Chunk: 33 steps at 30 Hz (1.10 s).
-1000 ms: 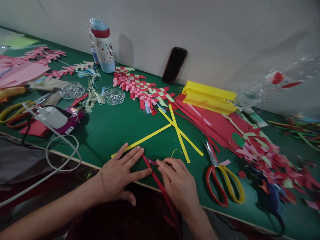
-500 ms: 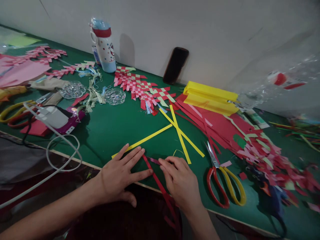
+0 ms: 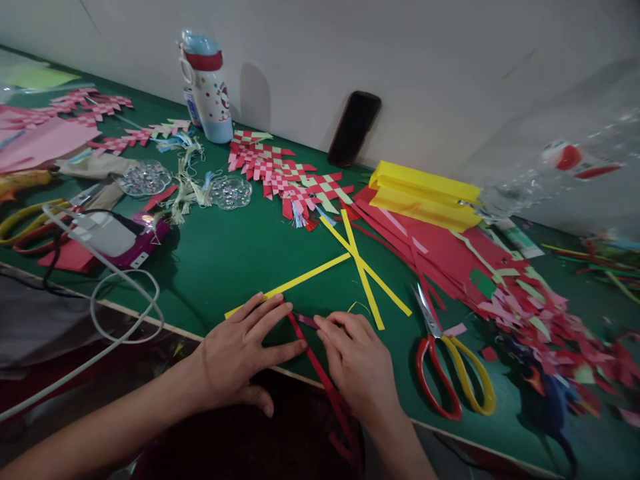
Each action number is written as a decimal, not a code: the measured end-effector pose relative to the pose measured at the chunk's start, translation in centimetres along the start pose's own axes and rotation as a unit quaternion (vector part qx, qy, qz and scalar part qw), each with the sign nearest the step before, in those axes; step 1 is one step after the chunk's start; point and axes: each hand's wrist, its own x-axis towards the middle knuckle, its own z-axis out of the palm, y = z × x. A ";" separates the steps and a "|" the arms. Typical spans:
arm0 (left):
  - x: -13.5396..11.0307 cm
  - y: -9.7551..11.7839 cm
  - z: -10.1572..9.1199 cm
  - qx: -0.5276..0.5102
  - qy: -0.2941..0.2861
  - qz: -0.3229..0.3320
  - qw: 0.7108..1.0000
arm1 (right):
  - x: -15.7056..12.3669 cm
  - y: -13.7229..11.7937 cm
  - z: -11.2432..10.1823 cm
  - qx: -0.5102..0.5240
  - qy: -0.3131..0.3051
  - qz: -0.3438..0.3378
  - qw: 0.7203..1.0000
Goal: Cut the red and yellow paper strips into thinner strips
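My left hand lies flat at the table's front edge with its fingers spread. Its fingertips press on the upper end of a red paper strip, which runs down over the edge. Closed in a pinch, my right hand holds a slim purple object with a narrow dark tip pointing at the red strip. What kind of object it is, I cannot tell, since the fingers cover most of it. One yellow paper strip lies just beyond my left fingertips. Two more yellow strips cross each other further right.
Scissors with red and yellow handles lie right of my right hand. Behind are woven paper pieces, red paper sheets, folded yellow paper, a phone against the wall, and a bottle. A white cable loops over the left edge.
The view has shifted slightly. Both hands keep nearly the same place, with the purple object still at the red strip.
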 end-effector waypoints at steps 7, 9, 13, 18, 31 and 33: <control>0.0 0.0 0.2 -0.005 0.008 -0.001 1.000 | 0.4 0.1 0.2 -0.002 -0.006 0.001 1.000; 0.0 0.0 0.2 -0.001 0.009 0.002 1.000 | 0.4 0.2 0.2 0.004 -0.007 0.007 1.000; 0.1 0.0 0.0 0.020 0.003 0.000 1.000 | 0.6 0.2 0.3 0.009 -0.008 0.000 1.000; 0.0 0.2 -0.2 0.048 -0.005 0.015 0.999 | 0.7 0.2 0.5 0.006 0.001 -0.007 1.000; -0.1 0.3 0.1 0.020 -0.010 0.025 0.999 | 1.0 0.1 0.6 -0.002 0.002 -0.015 1.000; -0.1 0.3 0.1 0.022 0.000 0.025 0.999 | 1.1 0.3 0.5 -0.001 0.000 -0.013 1.000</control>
